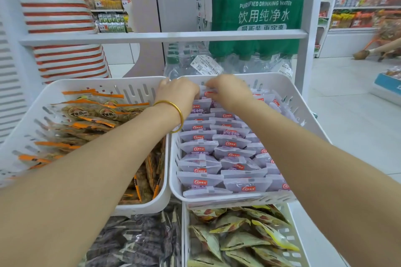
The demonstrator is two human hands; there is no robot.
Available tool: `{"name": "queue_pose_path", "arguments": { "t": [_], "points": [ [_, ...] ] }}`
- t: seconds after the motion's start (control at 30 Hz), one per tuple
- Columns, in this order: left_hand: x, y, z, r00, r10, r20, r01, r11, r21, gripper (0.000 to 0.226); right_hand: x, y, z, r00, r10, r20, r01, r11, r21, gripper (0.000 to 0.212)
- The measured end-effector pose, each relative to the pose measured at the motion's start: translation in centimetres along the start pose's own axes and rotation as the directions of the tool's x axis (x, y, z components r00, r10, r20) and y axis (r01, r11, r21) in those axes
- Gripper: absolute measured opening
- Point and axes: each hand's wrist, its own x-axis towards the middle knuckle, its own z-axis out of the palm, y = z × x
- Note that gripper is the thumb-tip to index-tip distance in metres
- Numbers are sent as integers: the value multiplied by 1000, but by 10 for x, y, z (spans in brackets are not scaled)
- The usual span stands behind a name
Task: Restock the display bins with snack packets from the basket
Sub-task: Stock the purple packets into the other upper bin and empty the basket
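Note:
A white slotted bin (280, 84) on the right of the upper tier is filled with rows of pale purple snack packets (217, 149) bearing red labels. Both my hands reach to its far end. My left hand (176, 91), with a gold bangle on the wrist, curls its fingers down onto the rearmost packets by the bin's back wall. My right hand (227, 91) pinches the top edge of a purple packet in the back row. The basket is not in view.
To the left stands a second white bin (91, 84) of orange-edged brown packets. Below are bins of dark packets (138, 243) and yellow-brown triangular packets (243, 236). Bottled-water packs (256, 13) stand behind a white rail (152, 36). A person's legs (377, 50) show far right.

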Motion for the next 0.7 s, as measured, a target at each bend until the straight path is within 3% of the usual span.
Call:
{"name": "queue_pose_path", "arguments": {
  "t": [0.07, 0.17, 0.3, 0.4, 0.53, 0.7],
  "points": [
    [-1, 0, 2, 1000, -12, -10, 12, 1000, -14, 35, 1, 1, 4, 1000, -2, 30, 3, 999, -48, 7],
    [-2, -2, 5, 999, -38, -6, 38, 998, -45, 32, 1, 2, 4, 998, 25, 58, -21, 998, -65, 8],
    [-3, -1, 7, 999, -38, 4, 38, 999, -31, 35, 3, -4, 6, 991, 63, 114, -52, 994, -99, 24],
    [-7, 1, 5, 1000, -29, 7, 29, 999, -25, 35, 1, -2, 5, 987, 38, 157, -38, 999, -6, 32],
    [-22, 0, -3, 1000, -5, -10, 4, 998, -57, 39, -29, 9, -20, 994, 104, -27, -99, 981, 169, 52],
    [-99, 11, -32, 972, -24, -232, -61, 935, -349, 38, -111, -17, -46, 986, 66, -153, -18, 956, 294, 42]
  ]
}}
